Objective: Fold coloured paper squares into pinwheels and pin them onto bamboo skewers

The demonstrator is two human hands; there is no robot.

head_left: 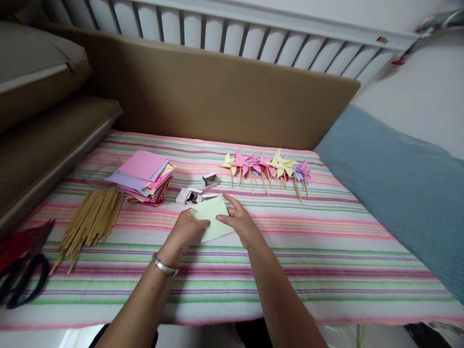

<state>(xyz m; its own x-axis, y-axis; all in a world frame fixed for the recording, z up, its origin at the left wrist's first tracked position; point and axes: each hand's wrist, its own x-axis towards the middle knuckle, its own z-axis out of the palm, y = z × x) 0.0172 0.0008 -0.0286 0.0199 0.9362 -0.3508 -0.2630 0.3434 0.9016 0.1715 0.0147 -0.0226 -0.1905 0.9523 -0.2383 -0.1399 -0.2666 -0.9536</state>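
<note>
Between my two hands is a square sheet of pale green paper, held above the striped cloth. My left hand grips its left side, thumb on top. At the right edge, my right hand pinches the paper with the thumb on top and the index finger reaching past the upper corner. Just beyond the sheet lies an open small white box with dark metal bits in it, partly covered by the paper. A second small box piece sits behind it.
To the left are a stack of coloured paper, a bundle of thin wooden sticks and black-handled scissors. Several paper pinwheels lie at the back right. A brown padded panel stands behind; a blue cushion is on the right.
</note>
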